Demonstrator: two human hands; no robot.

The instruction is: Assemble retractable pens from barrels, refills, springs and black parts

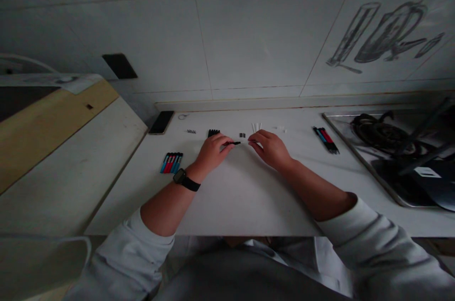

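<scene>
On the white counter (249,192), seen from the head camera, two bare hands meet near the middle. The left hand (212,151) has a dark watch (185,179) on its wrist. Its fingers (227,145) pinch a thin black stick (235,143), which is held low over the counter and points sideways at the other hand.

The right hand (270,149) is just to the right of the black stick. Its fingers (253,141) are drawn close together near the stick's tip. I cannot tell if they hold something tiny, as it is too small to see.

Just behind the black stick lie some small dark bits (242,135). Behind it and a little to the left is a row of black pieces (213,132). Further left are tiny grey bits (191,131), and past them a dark phone (161,122) lies flat.

Behind the black stick and a little to the right are short white pieces (256,126). To the left of the stick and nearer to the person is a bunch of red and blue pens (171,162). Well to the right of the stick lie a few more pens (326,140), and beyond them is a stove (387,159).
</scene>
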